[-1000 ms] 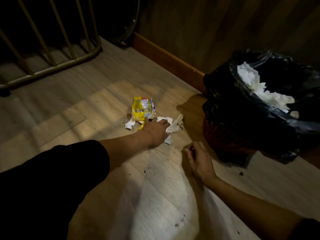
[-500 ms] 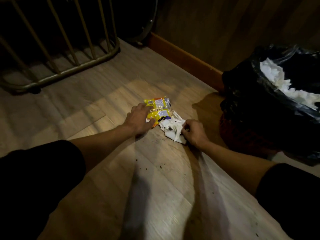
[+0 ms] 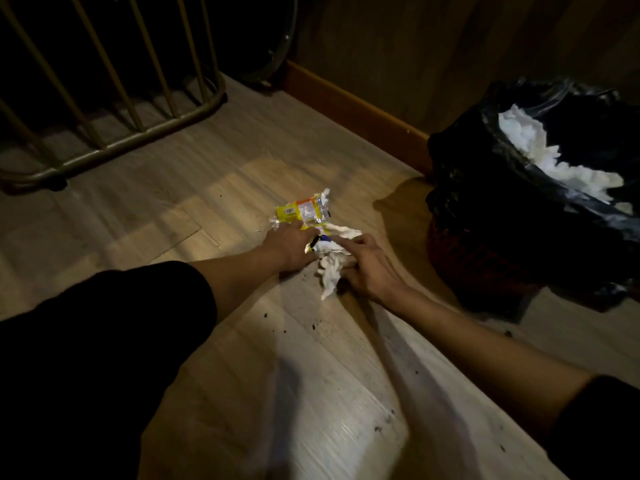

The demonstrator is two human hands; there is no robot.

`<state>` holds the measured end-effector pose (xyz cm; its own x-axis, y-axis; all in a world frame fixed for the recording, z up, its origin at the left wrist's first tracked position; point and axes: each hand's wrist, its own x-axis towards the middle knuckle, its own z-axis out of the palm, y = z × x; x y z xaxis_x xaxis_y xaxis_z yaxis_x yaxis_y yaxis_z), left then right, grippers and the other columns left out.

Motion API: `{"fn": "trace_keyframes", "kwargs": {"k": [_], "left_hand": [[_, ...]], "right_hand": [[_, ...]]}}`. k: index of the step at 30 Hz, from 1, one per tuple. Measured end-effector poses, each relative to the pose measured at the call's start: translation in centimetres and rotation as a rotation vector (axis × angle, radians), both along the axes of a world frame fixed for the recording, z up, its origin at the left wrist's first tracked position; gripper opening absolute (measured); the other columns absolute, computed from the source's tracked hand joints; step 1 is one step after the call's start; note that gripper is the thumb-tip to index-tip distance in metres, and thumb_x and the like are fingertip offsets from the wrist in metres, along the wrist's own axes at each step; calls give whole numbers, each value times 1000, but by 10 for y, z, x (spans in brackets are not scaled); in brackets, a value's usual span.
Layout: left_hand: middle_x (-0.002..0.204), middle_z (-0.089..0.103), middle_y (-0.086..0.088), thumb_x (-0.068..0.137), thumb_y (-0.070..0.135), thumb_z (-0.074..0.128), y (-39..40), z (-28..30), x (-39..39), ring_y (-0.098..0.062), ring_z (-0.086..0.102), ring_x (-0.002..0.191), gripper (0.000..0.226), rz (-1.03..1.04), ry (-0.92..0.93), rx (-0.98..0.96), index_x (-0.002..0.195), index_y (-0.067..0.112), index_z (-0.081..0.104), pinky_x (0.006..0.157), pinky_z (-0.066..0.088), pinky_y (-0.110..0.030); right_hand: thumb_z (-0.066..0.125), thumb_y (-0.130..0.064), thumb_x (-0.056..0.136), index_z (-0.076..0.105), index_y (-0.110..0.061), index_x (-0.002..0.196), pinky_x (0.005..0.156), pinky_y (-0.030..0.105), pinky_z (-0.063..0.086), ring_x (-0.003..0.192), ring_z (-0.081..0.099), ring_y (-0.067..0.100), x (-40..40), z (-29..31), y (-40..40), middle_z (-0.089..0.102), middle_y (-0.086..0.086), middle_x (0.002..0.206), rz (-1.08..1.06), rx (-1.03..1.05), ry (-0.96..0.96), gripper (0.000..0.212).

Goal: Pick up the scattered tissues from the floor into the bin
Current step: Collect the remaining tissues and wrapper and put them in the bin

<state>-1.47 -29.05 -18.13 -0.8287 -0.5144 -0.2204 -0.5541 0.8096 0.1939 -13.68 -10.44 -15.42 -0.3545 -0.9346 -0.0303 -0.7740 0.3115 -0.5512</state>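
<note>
Crumpled white tissues (image 3: 330, 273) lie on the wooden floor in the middle of the view, partly under a yellow snack wrapper (image 3: 303, 213). My left hand (image 3: 291, 245) presses on the near edge of the wrapper, fingers curled over it. My right hand (image 3: 369, 268) lies on the tissues from the right, its fingers closing around the bunch. The bin (image 3: 485, 258), lined with a black bag (image 3: 460, 174), stands at the right and holds white tissues (image 3: 540, 157).
A metal rail frame (image 3: 145, 133) stands at the back left. A wooden skirting board (image 3: 353, 109) and wall run behind. Dark crumbs (image 3: 313, 325) dot the floor near my arms.
My right hand moved from the floor onto the tissues and gathered them. My left hand shifted onto the wrapper. The view moved a little left.
</note>
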Motion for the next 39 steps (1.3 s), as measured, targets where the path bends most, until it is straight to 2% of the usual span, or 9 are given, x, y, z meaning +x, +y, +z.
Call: {"fn": "trace_keyframes", "kwargs": {"k": [3,8,17,20,23,27,30,32,39], "left_hand": [[135,50,-17,86,40,63,4,5,2,-42,47,122,54,40,26,-35,138,31,49,98,47,-47],[129,57,-18,87,25,64,5,13,18,-40,55,113,39,77,110,5,126,21,62,94,43,-35],[118,70,-16,75,9,68,-6,33,52,-33,65,110,45,342,274,214,120,12,71,89,51,-29],[102,73,-20,71,21,58,-1,38,61,-36,66,98,40,316,317,230,103,8,77,74,44,-25],[96,71,-24,79,26,49,9,40,64,-37,64,95,39,300,251,239,88,0,76,72,43,-30],[86,68,-24,87,49,50,22,29,64,-36,64,93,52,300,235,240,60,5,58,73,41,-30],[115,58,-20,78,65,65,28,19,64,-33,51,115,61,230,160,143,96,7,66,100,43,-38],[125,52,-18,76,62,70,28,13,64,-34,45,120,68,172,135,89,115,7,60,105,40,-42],[105,70,-15,78,23,72,21,15,68,-33,63,102,26,235,312,118,99,7,68,83,45,-30]], "right_hand": [[68,-19,73,56,-30,138,96,27,46,123,51,32,4,-14,-9,45,15,139,70,186,-4,67],[63,-8,76,76,-20,101,74,27,47,90,64,23,15,-14,5,63,5,98,36,112,41,30],[59,-5,81,78,-12,103,72,19,43,80,61,10,-10,17,-1,74,6,96,-337,-71,-1,29],[48,-26,82,75,-13,104,73,24,46,91,66,22,-29,14,-22,70,12,105,-319,-18,5,36],[36,-48,80,64,-16,77,66,30,41,86,63,32,-39,-4,-47,64,19,95,-260,130,44,42],[62,-51,85,66,-17,91,83,39,52,99,56,25,-32,-11,-59,52,8,112,-264,185,132,35],[70,-29,89,69,-13,100,84,31,48,99,59,18,-35,-18,-58,58,1,108,-264,85,103,20],[71,-23,89,71,-12,96,78,25,41,95,58,14,-41,-19,-60,63,-3,103,-287,74,35,13],[76,-31,80,59,-17,105,80,40,54,98,58,26,-65,-1,-92,64,11,106,-301,78,-36,33]]}}
